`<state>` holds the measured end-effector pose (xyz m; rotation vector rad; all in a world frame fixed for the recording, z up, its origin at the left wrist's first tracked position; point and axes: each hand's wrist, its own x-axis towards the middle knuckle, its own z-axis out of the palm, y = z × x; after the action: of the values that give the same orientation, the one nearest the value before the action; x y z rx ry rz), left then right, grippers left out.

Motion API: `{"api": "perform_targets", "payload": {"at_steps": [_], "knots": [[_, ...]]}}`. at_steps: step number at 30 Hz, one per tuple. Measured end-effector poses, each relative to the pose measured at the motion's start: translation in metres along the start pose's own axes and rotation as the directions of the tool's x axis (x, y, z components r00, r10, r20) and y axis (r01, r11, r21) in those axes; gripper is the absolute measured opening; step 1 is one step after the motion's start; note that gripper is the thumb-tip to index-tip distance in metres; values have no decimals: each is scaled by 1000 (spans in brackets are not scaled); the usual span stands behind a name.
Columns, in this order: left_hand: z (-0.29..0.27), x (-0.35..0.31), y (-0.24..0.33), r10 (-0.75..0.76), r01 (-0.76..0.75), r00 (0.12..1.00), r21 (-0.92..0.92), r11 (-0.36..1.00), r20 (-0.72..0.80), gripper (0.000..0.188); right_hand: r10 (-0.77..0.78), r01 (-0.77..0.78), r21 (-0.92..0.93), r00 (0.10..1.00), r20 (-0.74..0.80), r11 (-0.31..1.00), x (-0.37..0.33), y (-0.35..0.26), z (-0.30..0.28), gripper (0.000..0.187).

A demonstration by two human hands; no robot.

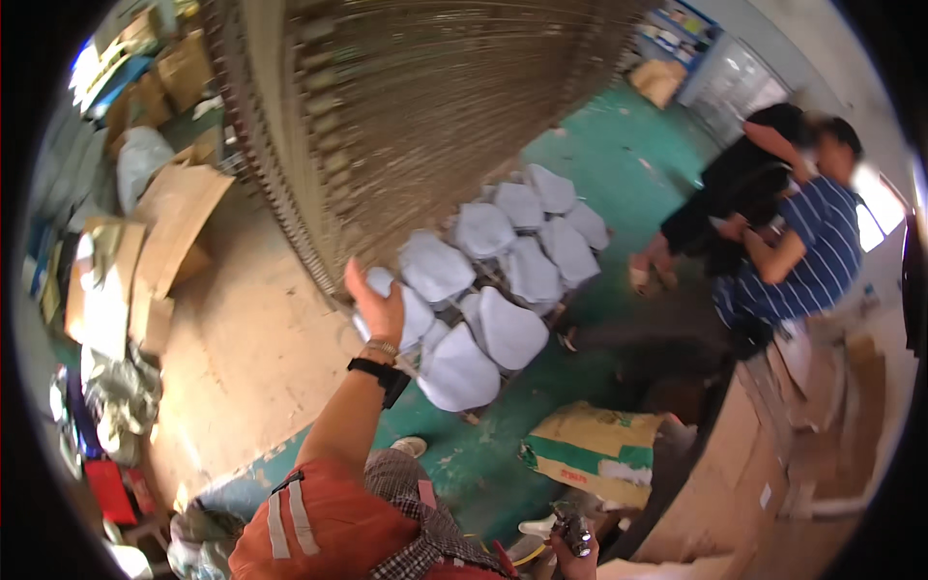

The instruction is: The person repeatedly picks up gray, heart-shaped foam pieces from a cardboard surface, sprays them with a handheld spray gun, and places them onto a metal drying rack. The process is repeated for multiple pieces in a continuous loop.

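My left hand (379, 307), a dark band on its wrist, reaches forward with its fingers stretched out, open and seemingly holding nothing. Just beyond it are several pale grey, rounded seat-shaped pads (437, 266), set out in rows low above the green floor. Whether the fingers touch the nearest pad (411, 317) cannot be made out. Low in the view, my right hand (577, 559) is closed around a silver metal spray gun (572, 530). A yellow hose (529, 556) shows beside it, partly hidden.
A tall brown ridged stack (416, 116) rises behind the pads. Cardboard (174, 222) and bags lie at left. Two people stand at right, one in a striped shirt (817, 246). A printed sack (594, 449) lies near flattened cardboard (735, 474).
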<state>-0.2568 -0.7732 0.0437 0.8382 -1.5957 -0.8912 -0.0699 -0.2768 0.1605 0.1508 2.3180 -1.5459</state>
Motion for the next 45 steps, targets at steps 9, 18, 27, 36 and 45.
{"api": "perform_targets", "payload": {"at_steps": [9, 18, 27, 36, 45], "knots": [[-44, -209, -60, 187, -374, 709, 137, 917, 680, 90, 58, -87, -53, 912, -407, 995, -139, 2, -19, 57], [36, -328, -65, 239, -461, -842, -875, 147, 484, 21, 308, 32, 348, 398, -864, 937, -356, 6, 5, 53], [-26, -480, 168, -331, -84, -607, 356, 931, 722, 54, 477, 333, 464, 49, -878, 821, -458, -15, 22, 52], [-73, -484, 130, -474, -393, -646, 272, 879, 598, 44, 495, 296, 538, 211, -843, 789, -480, -16, 18, 54], [-35, -467, 66, -591, -448, -528, 391, 804, 609, 35, 481, 249, 454, -61, -874, 856, -476, -10, 8, 53]]}}
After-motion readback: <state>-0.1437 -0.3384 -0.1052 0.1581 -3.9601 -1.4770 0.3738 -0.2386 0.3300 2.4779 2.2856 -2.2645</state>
